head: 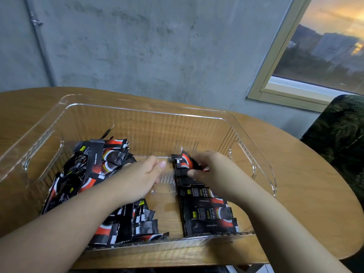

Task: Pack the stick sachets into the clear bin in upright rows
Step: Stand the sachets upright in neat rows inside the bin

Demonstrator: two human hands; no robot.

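1. Black-and-red stick sachets [206,215] lie rowed inside the clear bin [254,154], right of centre; a loose heap [94,174] fills its left.
2. Right hand [212,170] pinches one sachet [186,161] (slightly blurred).
3. Left hand [141,174] rests loosely curled, holding nothing.
4. The bin sits on a wooden table [305,194].

A rounded wooden table [307,174] stands against a grey concrete wall [157,46], beside a sunset-lit window [325,46].

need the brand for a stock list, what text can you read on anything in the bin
No text reads with certainty.
Row sachets: large pale characters and a small yellow-green tag, too blurred to read.
Pile sachets: white small print and yellow-green tags, too small to read.
Sachet in the right hand: white print, motion-blurred.
Bin, table: no text visible.
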